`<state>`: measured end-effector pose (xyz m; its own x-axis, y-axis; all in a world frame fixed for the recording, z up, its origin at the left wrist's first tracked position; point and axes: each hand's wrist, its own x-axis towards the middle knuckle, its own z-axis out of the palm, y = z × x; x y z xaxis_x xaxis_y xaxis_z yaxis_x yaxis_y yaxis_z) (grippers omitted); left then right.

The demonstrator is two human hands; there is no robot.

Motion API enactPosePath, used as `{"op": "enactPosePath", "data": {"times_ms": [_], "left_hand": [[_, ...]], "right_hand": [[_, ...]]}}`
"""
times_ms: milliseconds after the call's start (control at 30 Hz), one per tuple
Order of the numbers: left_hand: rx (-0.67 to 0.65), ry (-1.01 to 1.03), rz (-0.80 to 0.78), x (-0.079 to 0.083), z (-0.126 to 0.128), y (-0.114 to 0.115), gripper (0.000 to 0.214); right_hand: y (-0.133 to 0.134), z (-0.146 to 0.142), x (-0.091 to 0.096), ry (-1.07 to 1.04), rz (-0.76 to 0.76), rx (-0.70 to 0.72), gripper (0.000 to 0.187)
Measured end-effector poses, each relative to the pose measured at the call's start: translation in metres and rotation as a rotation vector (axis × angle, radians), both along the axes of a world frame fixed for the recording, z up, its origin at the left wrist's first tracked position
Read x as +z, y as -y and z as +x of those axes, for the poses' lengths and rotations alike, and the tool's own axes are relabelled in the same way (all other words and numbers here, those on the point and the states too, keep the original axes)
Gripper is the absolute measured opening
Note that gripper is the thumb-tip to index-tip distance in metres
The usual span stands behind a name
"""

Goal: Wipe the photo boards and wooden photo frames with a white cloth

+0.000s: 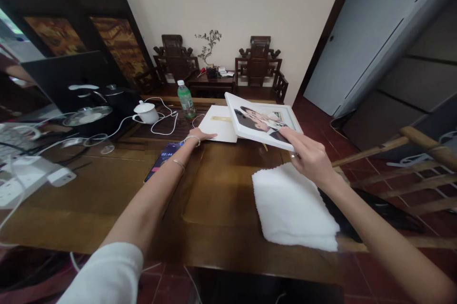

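A white-framed photograph (262,120) is tilted up over the far side of the wooden table (107,199), and my right hand (309,154) grips its near right corner. Under and left of it lies a flat white box or card (219,123) with a gold strip. My left hand (200,136) lies flat on that white piece's near left edge, fingers stretched out. A white folded cloth (294,206) is spread on the table just below my right hand.
A phone (162,158) with a lit screen lies beside my left forearm. Farther back stand a green water bottle (185,99), a white lidded cup (146,112), white cables and pots. White power strips (28,177) sit at left. A wooden chair (410,156) stands at right.
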<state>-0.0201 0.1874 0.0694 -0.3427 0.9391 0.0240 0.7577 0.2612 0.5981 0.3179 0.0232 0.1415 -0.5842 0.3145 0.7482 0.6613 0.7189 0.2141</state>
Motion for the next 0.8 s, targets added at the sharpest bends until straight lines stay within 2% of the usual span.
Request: {"op": "enactPosePath", "data": {"times_ms": [133, 233, 367, 467, 667, 800], "left_hand": [[0.128, 0.19, 0.005, 0.008, -0.019, -0.011, 0.082], [0.192, 0.356, 0.086, 0.012, -0.024, -0.012, 0.069], [0.234, 0.606, 0.205, 0.011, -0.02, -0.013, 0.045], [0.26, 0.743, 0.315, 0.005, -0.01, -0.011, 0.035], [0.35, 0.822, 0.549, 0.001, -0.001, -0.009, 0.025], [0.383, 0.824, 0.636, 0.002, -0.003, -0.007, 0.023]], "right_hand": [[0.001, 0.006, 0.0, -0.01, -0.007, -0.024, 0.071], [0.001, 0.008, -0.001, -0.031, -0.005, -0.045, 0.071], [0.0, 0.006, -0.004, -0.05, -0.022, -0.046, 0.072], [0.0, 0.004, -0.005, -0.064, -0.042, -0.045, 0.072], [0.001, 0.003, -0.004, -0.031, -0.034, -0.038, 0.074], [-0.013, 0.005, -0.004, 0.075, -0.016, -0.07, 0.064]]}}
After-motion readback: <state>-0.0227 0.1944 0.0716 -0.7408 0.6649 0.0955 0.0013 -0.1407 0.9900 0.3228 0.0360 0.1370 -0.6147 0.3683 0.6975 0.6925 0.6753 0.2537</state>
